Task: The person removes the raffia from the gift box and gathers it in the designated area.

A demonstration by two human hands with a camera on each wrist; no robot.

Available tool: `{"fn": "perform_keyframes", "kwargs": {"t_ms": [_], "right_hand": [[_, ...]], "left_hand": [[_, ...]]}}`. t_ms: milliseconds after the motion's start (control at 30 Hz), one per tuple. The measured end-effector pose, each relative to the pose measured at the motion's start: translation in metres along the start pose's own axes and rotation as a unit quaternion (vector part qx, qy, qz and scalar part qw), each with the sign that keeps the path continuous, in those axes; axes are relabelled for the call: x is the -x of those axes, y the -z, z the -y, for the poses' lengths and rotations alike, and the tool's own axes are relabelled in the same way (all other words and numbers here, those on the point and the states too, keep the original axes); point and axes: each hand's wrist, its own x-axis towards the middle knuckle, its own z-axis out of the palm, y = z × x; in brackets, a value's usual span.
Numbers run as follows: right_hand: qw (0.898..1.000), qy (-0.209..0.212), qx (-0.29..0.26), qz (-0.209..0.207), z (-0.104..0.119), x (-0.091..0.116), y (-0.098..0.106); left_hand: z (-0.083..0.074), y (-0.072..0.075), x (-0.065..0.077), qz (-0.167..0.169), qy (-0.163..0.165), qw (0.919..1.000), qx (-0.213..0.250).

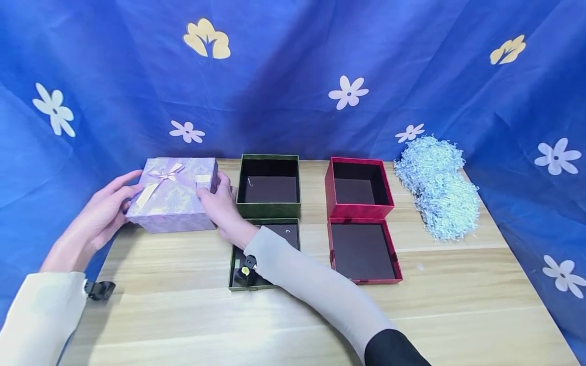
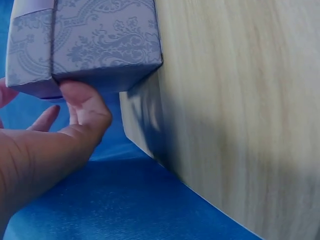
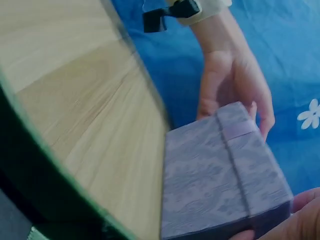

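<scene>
- A blue cloth with white and yellow flowers (image 1: 274, 66) hangs behind a pale wooden table (image 1: 165, 305).
- The deep, square, dark green box with no lid on (image 1: 268, 211) is my marker for places.
- Left of the green box is a light purple, patterned paper gift box (image 1: 176, 211) with a shiny ribbon bow (image 1: 167, 176) on top. I can't tell if it sits flat on the table.
- This purple box lies between the two hands, its long way running from side to side. Both hands touch it, so neither is nearer.
- The left hand (image 1: 103, 216) holds the end farther from the green box, with bent fingers and thumb.
- The right hand (image 1: 223, 206) grips the end nearer the green box, thumb on top.
- The purple box's inside is hidden.
- The green box has a dark inside and a tiny white mark.
- Just in front of it is a flat green lid (image 1: 279, 229), partly under the right sleeve (image 1: 316, 282).
- Right of it are a deep red box (image 1: 360, 211) and a flat red lid (image 1: 361, 249), both dark inside.
- Farther right is fluffy, light blue shredded paper (image 1: 439, 190).
</scene>
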Motion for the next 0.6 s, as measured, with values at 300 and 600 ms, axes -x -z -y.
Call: {"fn": "perform_keyframes", "kwargs": {"t_ms": [300, 600], "right_hand": [[0.999, 0.028, 0.011, -0.025, -0.015, -0.006, -0.004], [0.999, 0.041, 0.006, -0.035, -0.010, -0.005, -0.002]], "left_hand": [[0.009, 0.003, -0.004, -0.011, -0.044, 0.9988, -0.020], [0.011, 0.003, -0.009, -0.014, -0.056, 0.9982, -0.017]]}}
